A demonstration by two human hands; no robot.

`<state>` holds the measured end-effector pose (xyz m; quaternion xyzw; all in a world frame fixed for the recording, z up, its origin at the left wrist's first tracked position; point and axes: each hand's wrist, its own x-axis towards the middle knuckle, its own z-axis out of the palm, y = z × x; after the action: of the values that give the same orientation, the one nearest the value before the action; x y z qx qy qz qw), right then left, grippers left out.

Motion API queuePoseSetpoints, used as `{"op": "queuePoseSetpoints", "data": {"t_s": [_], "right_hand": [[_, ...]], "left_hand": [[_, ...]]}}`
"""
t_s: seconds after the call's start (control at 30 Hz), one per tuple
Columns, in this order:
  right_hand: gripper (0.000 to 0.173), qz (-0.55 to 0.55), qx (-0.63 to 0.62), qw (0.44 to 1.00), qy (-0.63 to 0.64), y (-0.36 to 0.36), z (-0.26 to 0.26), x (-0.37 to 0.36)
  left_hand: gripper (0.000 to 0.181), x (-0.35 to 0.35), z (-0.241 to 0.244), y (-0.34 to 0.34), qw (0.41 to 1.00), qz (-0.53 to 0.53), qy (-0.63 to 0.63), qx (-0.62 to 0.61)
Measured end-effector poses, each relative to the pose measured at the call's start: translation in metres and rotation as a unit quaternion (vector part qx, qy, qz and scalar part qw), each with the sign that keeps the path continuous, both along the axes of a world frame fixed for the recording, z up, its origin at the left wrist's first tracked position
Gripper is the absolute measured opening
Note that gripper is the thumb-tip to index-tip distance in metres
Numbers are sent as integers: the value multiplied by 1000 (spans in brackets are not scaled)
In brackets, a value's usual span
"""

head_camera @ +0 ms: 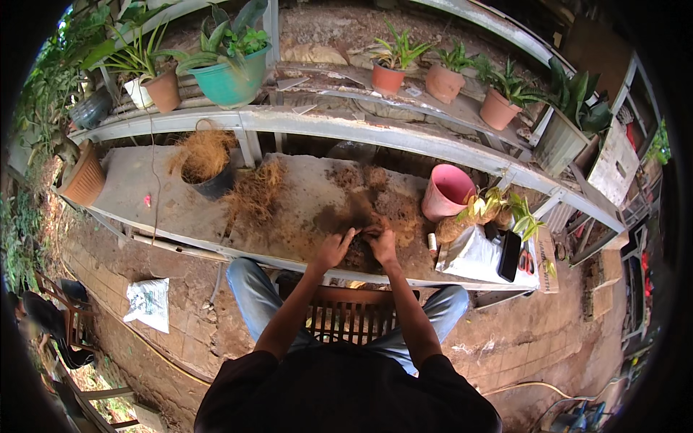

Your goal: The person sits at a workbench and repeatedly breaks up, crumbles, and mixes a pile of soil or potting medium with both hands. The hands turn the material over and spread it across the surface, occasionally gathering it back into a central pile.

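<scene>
My left hand (333, 249) and my right hand (381, 241) meet over the bench near its front edge, at a dark clump of soil and roots (349, 215). The clump is blurred, and the fingertips are partly hidden against it. Loose brown soil (344, 177) lies beyond the hands. Left of them, a heap of coir fibre (260, 192) rests on the bench beside a black pot (214, 187) topped with more coir fibre (204, 154). To the right is a tilted pink pot (448, 192), with a small white spool (431, 242) in front of it.
At the right lie a white plastic bag (471, 254), a black phone (510, 256), red-handled scissors (525, 261) and leafy cuttings (520, 214). A metal rail (379, 132) crosses behind the bench. Beyond it stand potted plants, including a green pot (231, 78). A ribbed pot (84, 176) is at far left.
</scene>
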<state>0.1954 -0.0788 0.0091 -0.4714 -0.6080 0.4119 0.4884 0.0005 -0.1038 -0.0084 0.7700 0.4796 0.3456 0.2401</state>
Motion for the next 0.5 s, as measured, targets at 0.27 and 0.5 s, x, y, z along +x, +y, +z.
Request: {"op": "queuePoseSetpoints", "data": {"t_s": [0.27,0.5], "right_hand": [[31,-6,69,995,-71,-4,1,6],[30,1,86,986,-146,-18,1,-17]], "left_hand": [[52,9,36,-14,979,16,-174,-108],[61,-11,-7,8,959,5,-266,-95]]}}
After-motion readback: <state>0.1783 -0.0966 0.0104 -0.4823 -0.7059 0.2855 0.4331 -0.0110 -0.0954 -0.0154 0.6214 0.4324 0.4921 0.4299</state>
